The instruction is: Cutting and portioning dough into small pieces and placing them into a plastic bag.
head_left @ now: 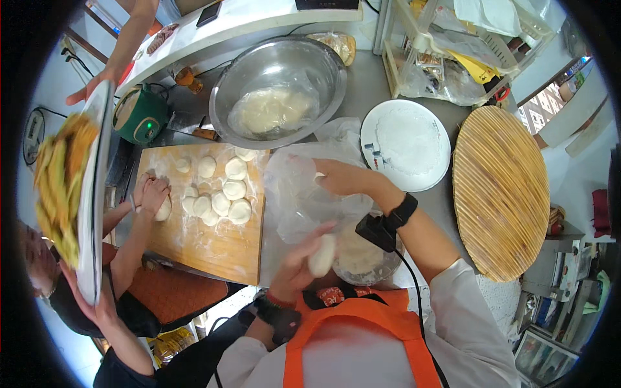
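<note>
- Head view: the left hand (292,266) grasps an oval piece of white dough (322,256), its fingers bent round it; the dough sits at the right side of that hand, slightly blurred.
- This dough is just beside the left edge of a round bowl (389,266) of pale powder — whether it touches the rim, I cannot tell.
- The right hand (346,178) is farther forward, over the crumpled clear plastic sheet (301,197), fingers curled; whether they pinch the plastic, I cannot tell. The dough piece is apart from this hand, nearer the wearer's body.
- To the left, a wooden board (200,249) carries a cluster of dough rounds (239,211); a co-worker's hands (152,194) rest on another dough lump (163,209) near its left edge.
- Beyond, on the counter (365,81): a steel basin (278,58) with plastic-covered dough (275,110) inside and — to its right — a powder-dusted white plate (442,142).
</note>
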